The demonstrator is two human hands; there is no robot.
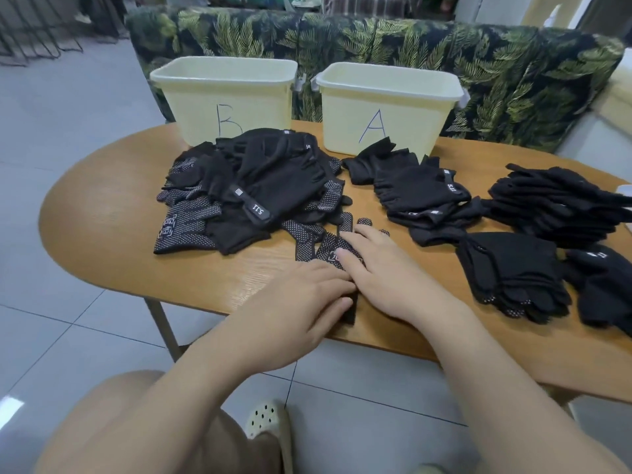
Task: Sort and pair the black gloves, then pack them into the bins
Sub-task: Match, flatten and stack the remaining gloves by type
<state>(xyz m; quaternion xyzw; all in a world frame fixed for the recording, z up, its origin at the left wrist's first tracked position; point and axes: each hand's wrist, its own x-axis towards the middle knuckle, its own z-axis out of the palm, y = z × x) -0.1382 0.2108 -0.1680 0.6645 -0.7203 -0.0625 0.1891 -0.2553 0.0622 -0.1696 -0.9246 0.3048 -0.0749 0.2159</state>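
Both hands flat, fingers straight, pressing one dotted glove (328, 246) on the wooden table (102, 213): left hand (301, 302) on its cuff end, right hand (379, 268) on the palm, most of the glove hidden. Unsorted glove heap (253, 189) sits before bin B (222, 97). Stacked piles (513, 268) lie right, partly cut off. Bin A (386, 107) interior not visible.
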